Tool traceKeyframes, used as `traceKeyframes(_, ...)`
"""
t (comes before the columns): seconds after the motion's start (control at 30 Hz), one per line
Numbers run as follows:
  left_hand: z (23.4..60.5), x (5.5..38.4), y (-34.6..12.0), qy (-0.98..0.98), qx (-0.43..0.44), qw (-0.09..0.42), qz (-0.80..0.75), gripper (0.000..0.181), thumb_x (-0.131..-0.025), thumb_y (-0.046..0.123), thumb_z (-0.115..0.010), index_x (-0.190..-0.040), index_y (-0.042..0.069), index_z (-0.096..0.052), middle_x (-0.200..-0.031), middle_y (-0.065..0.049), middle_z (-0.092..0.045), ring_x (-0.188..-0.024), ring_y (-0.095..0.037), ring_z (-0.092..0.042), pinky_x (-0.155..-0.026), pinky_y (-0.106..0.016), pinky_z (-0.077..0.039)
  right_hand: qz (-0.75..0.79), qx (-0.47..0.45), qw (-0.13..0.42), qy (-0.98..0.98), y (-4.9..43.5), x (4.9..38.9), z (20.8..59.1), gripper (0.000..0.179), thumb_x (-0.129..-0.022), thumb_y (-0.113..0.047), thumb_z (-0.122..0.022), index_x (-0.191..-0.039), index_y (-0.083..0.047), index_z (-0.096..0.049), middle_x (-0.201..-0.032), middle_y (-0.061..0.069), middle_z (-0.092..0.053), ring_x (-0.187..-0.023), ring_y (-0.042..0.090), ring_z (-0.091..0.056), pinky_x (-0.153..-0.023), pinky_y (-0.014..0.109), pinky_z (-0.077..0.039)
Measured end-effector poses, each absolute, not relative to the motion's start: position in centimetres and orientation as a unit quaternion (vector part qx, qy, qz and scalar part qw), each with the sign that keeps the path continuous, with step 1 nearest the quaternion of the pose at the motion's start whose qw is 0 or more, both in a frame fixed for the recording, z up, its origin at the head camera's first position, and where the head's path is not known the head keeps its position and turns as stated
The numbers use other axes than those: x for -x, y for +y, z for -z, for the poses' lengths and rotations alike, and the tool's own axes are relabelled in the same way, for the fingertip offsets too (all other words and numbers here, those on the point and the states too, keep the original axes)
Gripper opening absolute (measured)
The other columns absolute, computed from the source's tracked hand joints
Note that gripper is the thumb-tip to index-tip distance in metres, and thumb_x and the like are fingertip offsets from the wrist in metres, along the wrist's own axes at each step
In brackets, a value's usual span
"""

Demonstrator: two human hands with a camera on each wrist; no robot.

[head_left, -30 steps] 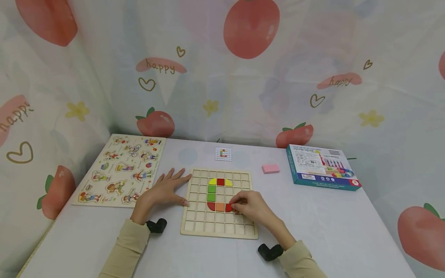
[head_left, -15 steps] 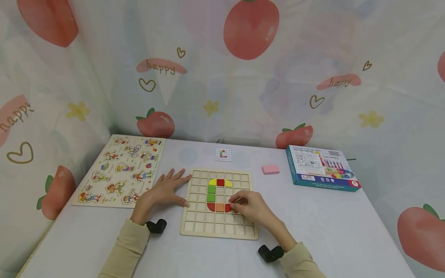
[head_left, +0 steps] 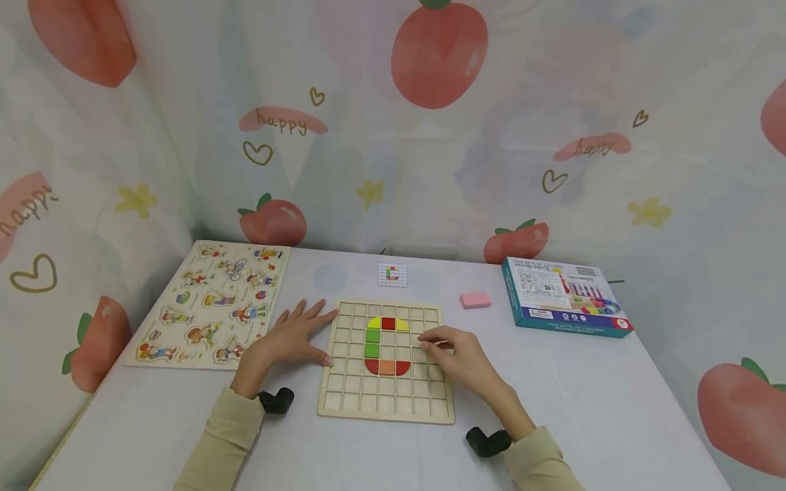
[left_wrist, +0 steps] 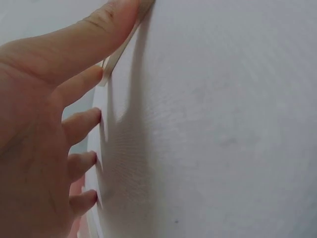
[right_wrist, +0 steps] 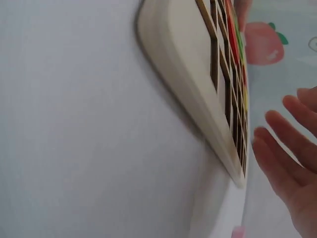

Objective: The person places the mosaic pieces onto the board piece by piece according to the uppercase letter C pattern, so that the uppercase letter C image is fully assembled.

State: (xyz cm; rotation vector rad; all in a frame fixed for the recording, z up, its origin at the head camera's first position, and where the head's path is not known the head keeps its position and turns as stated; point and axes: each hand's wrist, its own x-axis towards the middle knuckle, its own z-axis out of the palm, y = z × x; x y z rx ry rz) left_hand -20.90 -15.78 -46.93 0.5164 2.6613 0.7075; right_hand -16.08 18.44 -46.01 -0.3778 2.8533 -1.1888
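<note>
A wooden grid board [head_left: 350, 402] lies on the white table with a C shape of coloured tiles in its cells. Yellow rounded tiles flank a red square tile [head_left: 388, 323] along the top. Green square tiles [head_left: 371, 350] run down the left side. At the bottom, an orange square tile [head_left: 387, 368] sits between two rounded red tiles, the right one being the red tile [head_left: 402, 368]. My left hand [head_left: 291, 341] is spread, thumb and index finger touching the board's left edge. Over the board's right side, my right hand [head_left: 460, 354] hovers with relaxed fingers, holding nothing.
Behind the board lies a small pattern card [head_left: 391, 275] printed with a similar coloured shape. A pink block [head_left: 475, 300] and a teal-edged box [head_left: 565, 300] are at the back right. A wooden picture puzzle [head_left: 205, 300] lies at the left, partly behind my left hand.
My right hand has let go of the red tile at the bottom right of the shape and moved up and right. My left hand stays at the board's edge.
</note>
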Motion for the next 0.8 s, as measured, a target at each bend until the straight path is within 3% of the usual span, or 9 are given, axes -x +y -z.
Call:
traceKeyframes(0.1, 46.7, 21.1, -15.7, 0.933, -0.180, 0.172, -0.259, 0.092, -0.084, 0.048, -0.082, -0.160, 0.017, -0.040, -0.171, -0.017, -0.020, -0.158, -0.049, -0.002, -0.125, -0.068, -0.001, 0.345, 0.149, -0.029, 0.926, 19.1, 16.7, 46.1, 0.030, -0.097, -0.013, -0.069, -0.127, -0.009, -0.072, -0.133, 0.010, -0.070, -0.122, 0.032, -0.066, -0.104, 0.052, -0.054)
traceKeyframes(0.27, 47.0, 21.5, -15.5, 0.942, -0.182, 0.135, -0.246, 0.077, -0.095, 0.050, -0.069, -0.159, 0.018, -0.042, -0.169, -0.018, -0.026, -0.157, -0.050, -0.009, -0.124, -0.069, -0.006, 0.265, 0.183, -0.088, 0.942, 20.4, 17.4, 45.9, 0.057, -0.093, -0.023, -0.075, -0.146, -0.010, -0.058, -0.158, 0.018, -0.047, -0.149, 0.043, -0.038, -0.116, 0.068, -0.034)
traceKeyframes(0.4, 47.2, 22.1, -15.0, 0.957, -0.177, 0.039, -0.225, 0.072, -0.098, 0.045, -0.067, -0.159, 0.018, -0.042, -0.169, -0.017, -0.026, -0.156, -0.051, -0.011, -0.123, -0.072, -0.010, 0.193, 0.189, -0.116, 0.956, 21.6, 18.2, 45.8, 0.074, -0.089, -0.035, -0.080, -0.153, -0.016, -0.050, -0.165, 0.017, -0.036, -0.155, 0.046, -0.024, -0.121, 0.071, -0.022)
traceKeyframes(0.57, 46.9, 22.7, -14.8, 0.966, -0.148, -0.058, -0.206, 0.075, -0.096, 0.047, -0.068, -0.160, 0.019, -0.040, -0.171, -0.015, -0.021, -0.158, -0.047, -0.004, -0.122, -0.073, -0.005, 0.141, 0.171, -0.121, 0.968, 23.0, 18.9, 45.6, 0.082, -0.087, -0.046, -0.079, -0.157, -0.020, -0.044, -0.168, 0.017, -0.030, -0.156, 0.049, -0.015, -0.125, 0.067, -0.014)
traceKeyframes(0.8, 46.8, 22.9, -15.0, 0.975, -0.123, -0.055, -0.175, 0.081, -0.095, 0.055, -0.066, -0.162, 0.022, -0.035, -0.173, -0.012, -0.015, -0.159, -0.045, 0.006, -0.123, -0.071, 0.002, 0.121, 0.153, -0.086, 0.977, 23.6, 19.3, 45.3, 0.087, -0.088, -0.052, -0.075, -0.160, -0.021, -0.038, -0.170, 0.020, -0.023, -0.157, 0.050, -0.007, -0.125, 0.069, -0.008)
